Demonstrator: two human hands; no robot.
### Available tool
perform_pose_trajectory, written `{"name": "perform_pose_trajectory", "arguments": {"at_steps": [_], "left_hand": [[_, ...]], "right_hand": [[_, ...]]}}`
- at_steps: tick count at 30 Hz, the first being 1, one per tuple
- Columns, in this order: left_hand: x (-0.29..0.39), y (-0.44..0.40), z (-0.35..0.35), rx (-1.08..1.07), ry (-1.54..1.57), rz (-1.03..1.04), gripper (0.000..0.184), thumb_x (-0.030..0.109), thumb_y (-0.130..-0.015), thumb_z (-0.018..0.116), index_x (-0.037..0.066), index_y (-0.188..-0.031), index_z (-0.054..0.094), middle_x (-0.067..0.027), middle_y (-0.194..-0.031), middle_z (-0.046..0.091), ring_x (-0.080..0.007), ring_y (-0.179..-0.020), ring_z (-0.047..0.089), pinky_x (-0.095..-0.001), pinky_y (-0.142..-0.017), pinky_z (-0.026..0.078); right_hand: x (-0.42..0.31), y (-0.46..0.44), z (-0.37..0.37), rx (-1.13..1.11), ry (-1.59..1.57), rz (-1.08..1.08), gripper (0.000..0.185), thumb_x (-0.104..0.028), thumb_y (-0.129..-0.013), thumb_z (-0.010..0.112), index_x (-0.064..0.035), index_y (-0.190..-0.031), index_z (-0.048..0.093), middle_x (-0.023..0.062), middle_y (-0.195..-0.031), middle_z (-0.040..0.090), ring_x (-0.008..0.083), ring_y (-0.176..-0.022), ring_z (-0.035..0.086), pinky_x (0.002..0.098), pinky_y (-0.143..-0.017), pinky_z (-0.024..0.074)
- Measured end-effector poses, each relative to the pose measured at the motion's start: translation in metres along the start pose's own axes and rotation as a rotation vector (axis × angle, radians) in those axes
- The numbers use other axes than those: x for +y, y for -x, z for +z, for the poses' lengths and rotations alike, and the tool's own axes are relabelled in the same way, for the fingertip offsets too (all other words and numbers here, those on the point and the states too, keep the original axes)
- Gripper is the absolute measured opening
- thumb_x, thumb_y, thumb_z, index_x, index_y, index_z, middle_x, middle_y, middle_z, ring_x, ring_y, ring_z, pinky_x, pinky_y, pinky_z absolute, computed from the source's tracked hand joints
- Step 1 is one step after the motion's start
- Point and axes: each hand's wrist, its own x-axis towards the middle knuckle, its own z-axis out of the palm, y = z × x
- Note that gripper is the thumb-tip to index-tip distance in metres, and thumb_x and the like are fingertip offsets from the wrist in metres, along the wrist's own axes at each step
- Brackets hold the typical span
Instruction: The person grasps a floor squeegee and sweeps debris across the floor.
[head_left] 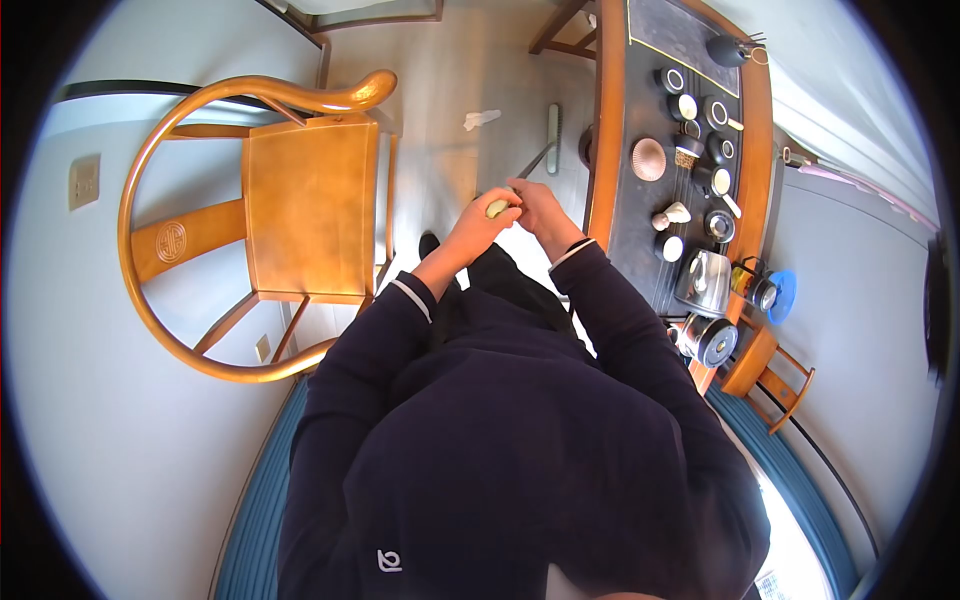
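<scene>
A broom stands at a slant in front of me, its long pale bristle head (553, 137) on the floor and its dark handle (532, 166) rising towards my body. My right hand (543, 213) is closed around the handle. Beside it, my left hand (478, 228) is wrapped about a pale yellow-green piece (497, 208) that looks like the handle's top end. A crumpled white scrap (482, 119) lies on the floor, left of the bristles and apart from them.
A wooden armchair (310, 210) with a curved rail stands at my left. Along my right runs a tea table (640, 225) holding several cups, a pinkish ribbed dish (648, 159) and a steel kettle (704, 282). Another small wooden chair (768, 370) is behind it.
</scene>
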Motion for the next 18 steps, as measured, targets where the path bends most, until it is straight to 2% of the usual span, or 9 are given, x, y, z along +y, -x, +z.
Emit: {"name": "perform_pose_trajectory", "arguments": {"at_steps": [4, 18], "left_hand": [[-0.001, 0.009, -0.007, 0.063, -0.038, 0.024, 0.017, 0.007, -0.084, 0.056, 0.003, -0.101, 0.058, -0.0033, -0.089, 0.058, -0.0112, -0.08, 0.055, -0.0242, -0.073, 0.044], [0.01, 0.036, -0.024, 0.221, -0.074, 0.04, 0.014, 0.003, -0.083, 0.054, 0.002, -0.097, 0.058, -0.0049, -0.087, 0.06, -0.012, -0.074, 0.057, -0.0232, -0.069, 0.046]], "right_hand": [[0.007, 0.005, 0.014, -0.022, -0.025, 0.045, 0.015, -0.01, -0.085, 0.054, 0.0044, -0.085, 0.05, 0.0112, -0.076, 0.052, 0.0253, -0.063, 0.054, 0.0362, -0.053, 0.0447], [0.023, 0.011, 0.046, -0.128, 0.044, 0.119, 0.016, -0.009, -0.084, 0.056, 0.0049, -0.087, 0.049, 0.0122, -0.077, 0.051, 0.0255, -0.062, 0.055, 0.0355, -0.048, 0.0447]]}}
